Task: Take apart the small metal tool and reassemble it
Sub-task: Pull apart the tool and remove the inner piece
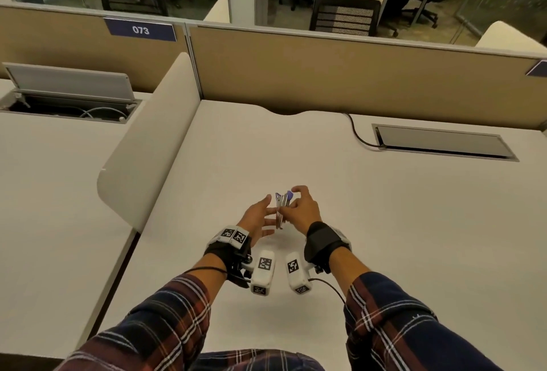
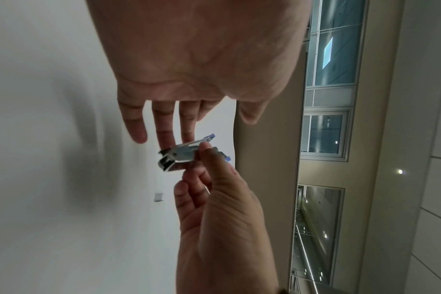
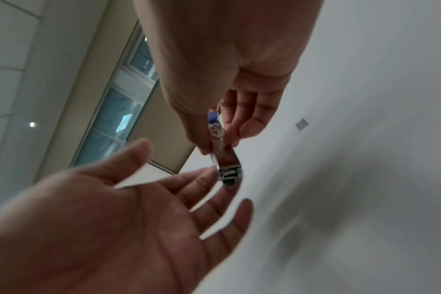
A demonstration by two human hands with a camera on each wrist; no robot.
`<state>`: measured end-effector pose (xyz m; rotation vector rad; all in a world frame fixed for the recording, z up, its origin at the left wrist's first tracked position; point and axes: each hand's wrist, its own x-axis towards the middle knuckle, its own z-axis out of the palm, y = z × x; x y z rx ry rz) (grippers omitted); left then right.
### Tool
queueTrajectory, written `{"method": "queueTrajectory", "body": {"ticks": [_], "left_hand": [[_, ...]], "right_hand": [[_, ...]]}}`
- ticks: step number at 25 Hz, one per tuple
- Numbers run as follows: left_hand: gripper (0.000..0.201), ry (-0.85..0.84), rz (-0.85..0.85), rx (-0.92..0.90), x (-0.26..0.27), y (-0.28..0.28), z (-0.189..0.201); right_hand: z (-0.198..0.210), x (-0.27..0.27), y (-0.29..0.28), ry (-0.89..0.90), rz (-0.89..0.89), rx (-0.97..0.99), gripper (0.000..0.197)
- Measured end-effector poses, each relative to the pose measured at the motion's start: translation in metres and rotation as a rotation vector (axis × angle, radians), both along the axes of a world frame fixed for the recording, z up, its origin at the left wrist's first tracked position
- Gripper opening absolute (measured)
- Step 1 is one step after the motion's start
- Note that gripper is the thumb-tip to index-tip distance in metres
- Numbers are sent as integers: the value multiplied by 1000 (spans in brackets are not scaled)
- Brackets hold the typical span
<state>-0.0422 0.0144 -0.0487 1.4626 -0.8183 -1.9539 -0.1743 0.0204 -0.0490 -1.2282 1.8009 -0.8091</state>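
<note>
Nearest to the person, the two wrists hang above the white surface (image 1: 384,222), and the hands meet a little farther out, above the middle of it. The left hand (image 1: 257,216) is wide, its fingers straight and spread, the palm turned toward the right; its fingertips (image 3: 209,173) are just beside the hinged end of the small metal tool (image 1: 281,207), and I cannot tell if they touch it. The right hand (image 1: 305,207) holds the tool, with thumb and fingers pinched around its middle.

The tool is in the air between both hands, not lying on the surface. Its long axis runs near to far in the head view and rises a little: the shiny hinged end points down and toward the person, the ends with blue tips (image 2: 212,136) point away and up. The blades look spread apart like a fan at the far side.

A small loose metal piece (image 2: 159,197) lies on the surface, well apart from the hands, to the right of them.

To do this step well, I think the right hand should keep a firm pinch near the middle, so the hinge stays free. The left hand should then take one blade close to the hinge and move it slowly, because small parts may slip out and fall
</note>
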Motion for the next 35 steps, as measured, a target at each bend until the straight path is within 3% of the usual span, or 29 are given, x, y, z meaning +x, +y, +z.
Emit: {"method": "queueTrajectory", "body": {"ticks": [5,12,17,25,33,35], "left_hand": [[46,-106,-31,-4,-8,-1,-3],[28,-268,0,-79,-9,-7,4],[22,-433,-91,-211,-10,-14,5],[26,-422,-12,-149,-13,-28,0],[25,-468,-47,-130,-19,-31,8],[33,-451,-52,-145,-22,-31,6]], "right_hand": [[18,5,1,88,144,-44,34],[40,18,14,292,310,-72,41],[42,25,16,322,307,-126,36],[40,25,9,349,276,-175,35],[34,22,5,353,234,-172,32],[33,21,5,349,226,-172,31]]}}
